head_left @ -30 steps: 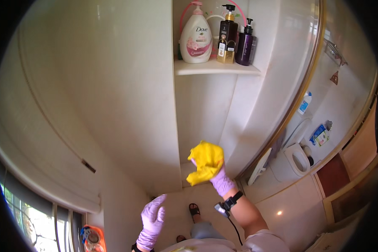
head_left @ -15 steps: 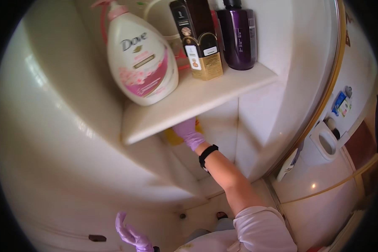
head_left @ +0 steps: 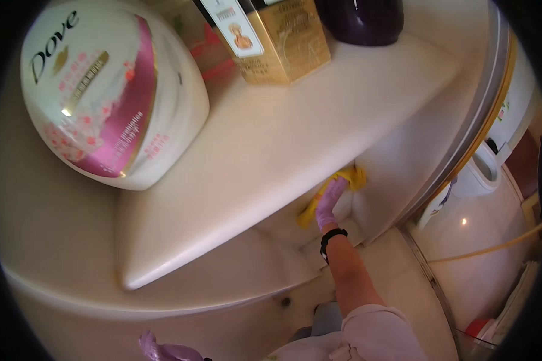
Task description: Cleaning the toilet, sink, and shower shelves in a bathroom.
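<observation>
In a thin purple glove, my right hand [head_left: 330, 201] presses a yellow cloth [head_left: 356, 178] against the pale wall just beneath a white corner shelf [head_left: 283, 144]. The cloth spreads out past both sides of the fingers, and the shelf's front edge passes close above it. A black band circles that wrist. My left hand [head_left: 168, 351], gloved the same way, is low at the lower edge, away from the shelf. Its fingers look loosely apart with nothing in them, though the lower part is cut off.
On the shelf stand a large white-and-pink bottle [head_left: 114, 114], a gold-and-black box [head_left: 286, 45] and a dark purple bottle [head_left: 367, 21]. A gold-trimmed door frame [head_left: 485, 129] curves down the right, with a white toilet [head_left: 479, 171] beyond it. A drain [head_left: 286, 301] lies in the floor below.
My right hand and the cloth have moved right along the wall, into the corner under the shelf. The view has come closer to the shelf. My left hand sits lower in the picture.
</observation>
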Demonstrator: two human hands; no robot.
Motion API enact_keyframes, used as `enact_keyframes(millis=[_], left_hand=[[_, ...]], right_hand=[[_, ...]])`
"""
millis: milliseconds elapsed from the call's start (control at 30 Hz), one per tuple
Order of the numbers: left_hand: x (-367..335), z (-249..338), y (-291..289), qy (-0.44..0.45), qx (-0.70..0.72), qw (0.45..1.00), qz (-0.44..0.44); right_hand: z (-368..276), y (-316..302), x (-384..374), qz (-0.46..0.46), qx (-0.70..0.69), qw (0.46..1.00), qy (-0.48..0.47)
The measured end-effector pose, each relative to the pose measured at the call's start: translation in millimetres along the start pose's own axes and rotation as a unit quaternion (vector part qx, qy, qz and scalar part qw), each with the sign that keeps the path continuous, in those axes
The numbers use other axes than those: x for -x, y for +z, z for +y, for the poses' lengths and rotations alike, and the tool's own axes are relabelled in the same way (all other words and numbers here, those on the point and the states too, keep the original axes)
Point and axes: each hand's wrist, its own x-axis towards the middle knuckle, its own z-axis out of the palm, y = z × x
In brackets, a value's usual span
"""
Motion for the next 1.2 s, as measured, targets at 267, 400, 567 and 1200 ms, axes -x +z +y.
enact_keyframes(millis=[267,400,567,1200], left_hand=[[19,-51,8,0.084,0.062,0.994,-0.021],[32,-74,7,0.029,0.091,0.995,0.016],[35,-75,0,0.060,0.061,0.996,-0.012],[68,-83,16,0.045,0.162,0.985,-0.038]], right_hand=[[-80,48,55,0.018,-0.084,0.996,0.027],[-240,89,58,0.011,0.066,0.977,-0.202],[-257,91,87,-0.122,0.272,0.828,-0.474],[-252,53,5,-0.111,0.133,0.904,-0.390]])
